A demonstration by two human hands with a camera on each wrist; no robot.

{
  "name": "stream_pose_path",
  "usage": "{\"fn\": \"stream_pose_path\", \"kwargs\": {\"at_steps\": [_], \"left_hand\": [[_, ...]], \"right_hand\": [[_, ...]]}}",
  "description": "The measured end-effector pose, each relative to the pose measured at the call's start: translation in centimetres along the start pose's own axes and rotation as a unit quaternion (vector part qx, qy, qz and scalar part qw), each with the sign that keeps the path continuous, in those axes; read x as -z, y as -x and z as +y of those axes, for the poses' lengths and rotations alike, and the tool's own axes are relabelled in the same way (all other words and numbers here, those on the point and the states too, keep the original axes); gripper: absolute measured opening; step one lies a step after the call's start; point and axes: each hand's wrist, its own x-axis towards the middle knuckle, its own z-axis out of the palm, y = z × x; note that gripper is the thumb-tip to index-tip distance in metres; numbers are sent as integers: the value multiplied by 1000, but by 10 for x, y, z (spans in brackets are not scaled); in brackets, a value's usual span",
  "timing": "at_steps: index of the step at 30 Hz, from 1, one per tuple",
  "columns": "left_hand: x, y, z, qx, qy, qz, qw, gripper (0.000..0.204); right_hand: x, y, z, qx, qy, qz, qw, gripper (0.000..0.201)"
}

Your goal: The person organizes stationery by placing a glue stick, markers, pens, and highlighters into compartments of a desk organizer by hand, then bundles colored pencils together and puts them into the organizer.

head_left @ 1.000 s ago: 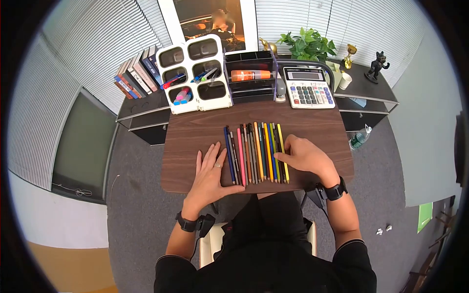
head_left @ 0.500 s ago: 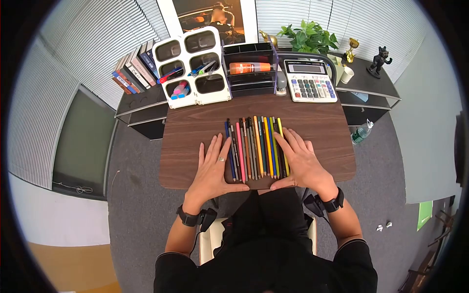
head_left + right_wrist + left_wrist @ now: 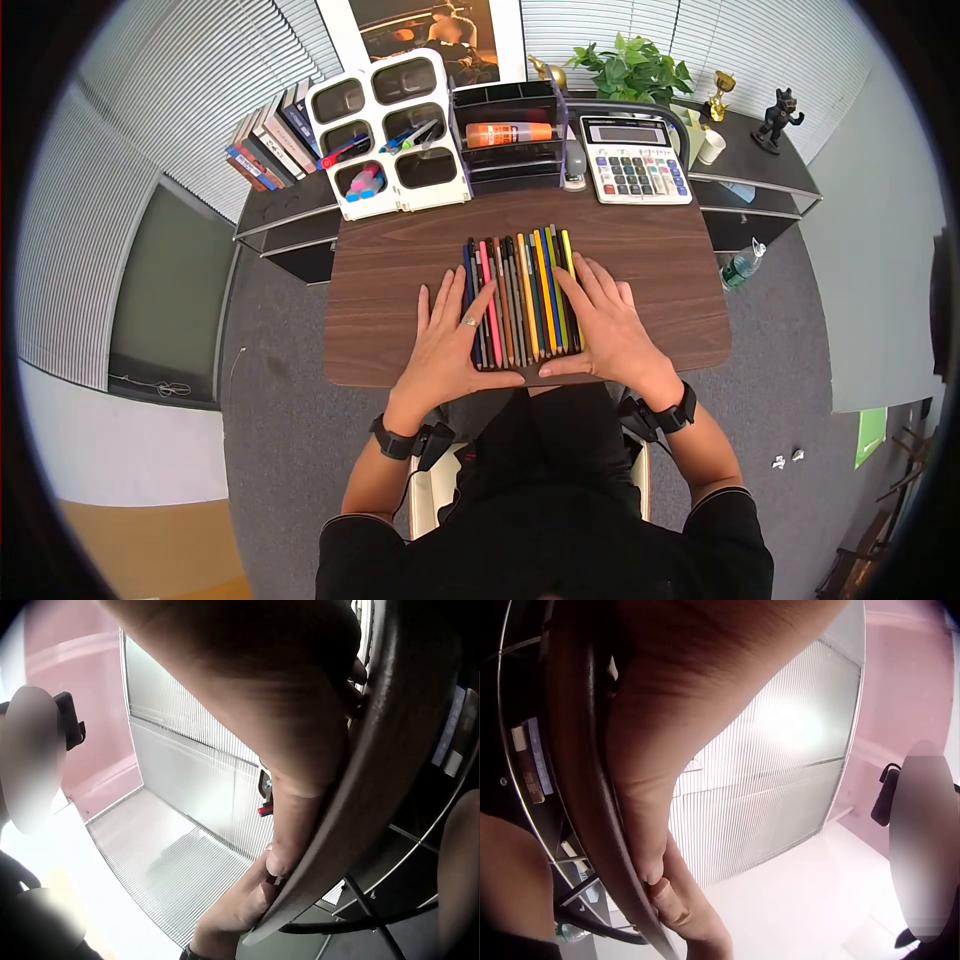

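Colored pencils [image 3: 518,300] lie side by side in a tight row on the brown tabletop [image 3: 375,345], in the head view. My left hand [image 3: 440,348] borders the row on the left, its straight fingers resting along the outer pencils. On the opposite side, my right hand [image 3: 622,338] has extended fingers along the yellow pencil. Both thumbs point inward near the front edge, below the pencil tips. The left wrist view shows my left thumb [image 3: 646,825] at the table edge, close to the other hand's thumb. Pencils are hidden in both wrist views.
At the back stand a white compartment organizer [image 3: 390,180] with pens and markers, a dark tiered rack [image 3: 510,178] holding an orange-labelled bottle [image 3: 508,134], a stapler [image 3: 574,166] and a calculator [image 3: 640,165]. Books, a plant and figurines occupy the shelf behind.
My right hand has spread from a curled pose to straight fingers and moved left. The left hand has shifted right. The pencil row is narrower and the thumbs closer together.
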Motion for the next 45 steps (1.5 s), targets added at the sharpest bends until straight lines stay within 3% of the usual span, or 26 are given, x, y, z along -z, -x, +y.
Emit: {"fn": "stream_pose_path", "kwargs": {"at_steps": [12,21,27,30,38,45], "left_hand": [[-18,-8,3,13,-24,30,999,114],[2,-3,-4,-4,20,9,1000,130],[21,7,-28,-30,29,-34,999,119],[26,9,-39,-10,92,-52,994,112],[18,9,-32,-1,89,-17,996,99],[12,11,-30,1,99,12,995,95]], "right_hand": [[-3,-8,2,-1,3,-3,1000,120],[17,-9,10,-9,-43,-50,998,124],[12,-11,16,-11,-49,-47,998,122],[12,-12,17,-9,-45,-53,998,122],[41,-16,27,-7,-95,-167,981,120],[41,-20,25,-19,-102,-168,980,113]]}}
